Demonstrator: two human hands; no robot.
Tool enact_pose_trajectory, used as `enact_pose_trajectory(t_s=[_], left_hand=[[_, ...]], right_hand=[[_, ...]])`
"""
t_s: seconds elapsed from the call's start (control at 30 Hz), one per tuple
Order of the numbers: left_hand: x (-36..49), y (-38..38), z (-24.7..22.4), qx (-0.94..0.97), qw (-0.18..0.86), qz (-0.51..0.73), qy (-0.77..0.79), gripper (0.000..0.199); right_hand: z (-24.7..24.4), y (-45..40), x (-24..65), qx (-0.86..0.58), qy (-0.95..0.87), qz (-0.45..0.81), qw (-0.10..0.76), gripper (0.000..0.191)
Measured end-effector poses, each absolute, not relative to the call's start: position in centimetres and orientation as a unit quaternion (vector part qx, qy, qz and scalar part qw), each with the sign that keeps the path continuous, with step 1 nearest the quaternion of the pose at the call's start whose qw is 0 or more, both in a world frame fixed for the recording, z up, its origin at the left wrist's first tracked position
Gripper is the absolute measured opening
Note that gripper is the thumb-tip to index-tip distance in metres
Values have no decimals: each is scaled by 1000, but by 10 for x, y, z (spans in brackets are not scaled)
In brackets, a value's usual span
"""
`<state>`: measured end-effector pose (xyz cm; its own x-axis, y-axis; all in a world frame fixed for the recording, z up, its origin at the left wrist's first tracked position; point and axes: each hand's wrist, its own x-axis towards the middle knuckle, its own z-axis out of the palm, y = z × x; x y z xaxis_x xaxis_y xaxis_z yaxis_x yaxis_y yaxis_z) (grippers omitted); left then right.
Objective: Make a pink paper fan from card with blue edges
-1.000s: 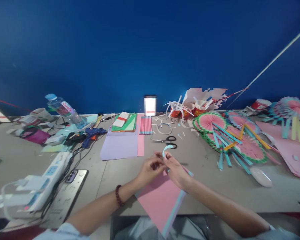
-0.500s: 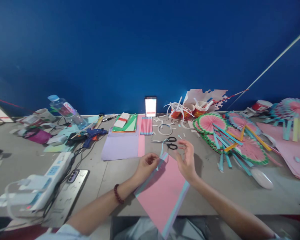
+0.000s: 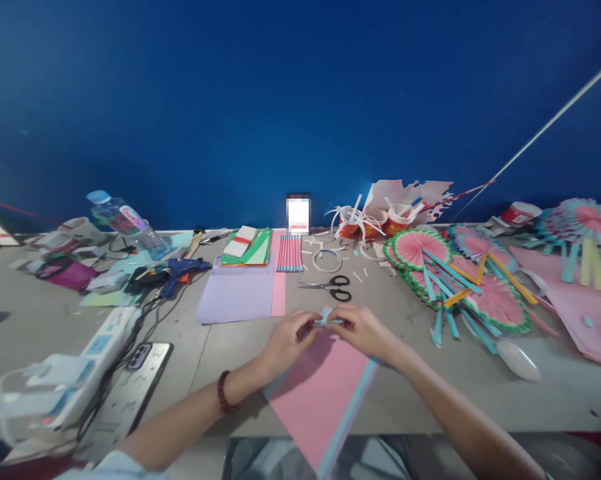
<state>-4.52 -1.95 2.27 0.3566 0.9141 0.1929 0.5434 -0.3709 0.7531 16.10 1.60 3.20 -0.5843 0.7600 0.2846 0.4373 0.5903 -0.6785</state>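
A pink sheet of paper (image 3: 320, 393) with light blue edges lies at an angle, its near corner overhanging the table's front edge. At its far corner, my left hand (image 3: 287, 340) and my right hand (image 3: 367, 333) are closed in pinches, close together. Between their fingertips shows a short piece of light blue strip (image 3: 323, 322); the rest of it is hidden by the fingers. Just beyond my hands lie scissors with black handles (image 3: 339, 293), blades pointing left. A red beaded bracelet (image 3: 224, 392) circles my left wrist.
At left are a power strip (image 3: 97, 363), a phone (image 3: 130, 393), a blue glue gun (image 3: 180, 272) and a leaning bottle (image 3: 130, 220). A purple sheet (image 3: 237, 293) and striped pink sticks (image 3: 290, 253) lie ahead. Pleated paper fans (image 3: 420, 250) and a white spoon-like piece (image 3: 517, 360) occupy the right.
My right hand has moved left and down from beside the scissors, its spread fingers now pinched at the paper's far corner. The light blue strip's raised loop no longer shows.
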Motion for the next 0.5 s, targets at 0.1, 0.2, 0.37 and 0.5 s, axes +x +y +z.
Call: enact_pose_trajectory(t_s=[0.1, 0.2, 0.37, 0.5], left_hand=[[-38, -34, 20, 841, 168, 250, 450, 27], [-29, -55, 10, 904, 107, 145, 386, 48], [-18, -69, -7, 925, 48, 97, 365, 68], [-13, -48, -6, 934, 27, 91, 344, 63]], right_hand=[[35, 22, 166, -440, -767, 370, 285, 17], [31, 31, 170, -485, -707, 433, 279, 20], [17, 55, 172, -503, -644, 511, 266, 24], [7, 84, 171, -557, -613, 496, 259, 26]])
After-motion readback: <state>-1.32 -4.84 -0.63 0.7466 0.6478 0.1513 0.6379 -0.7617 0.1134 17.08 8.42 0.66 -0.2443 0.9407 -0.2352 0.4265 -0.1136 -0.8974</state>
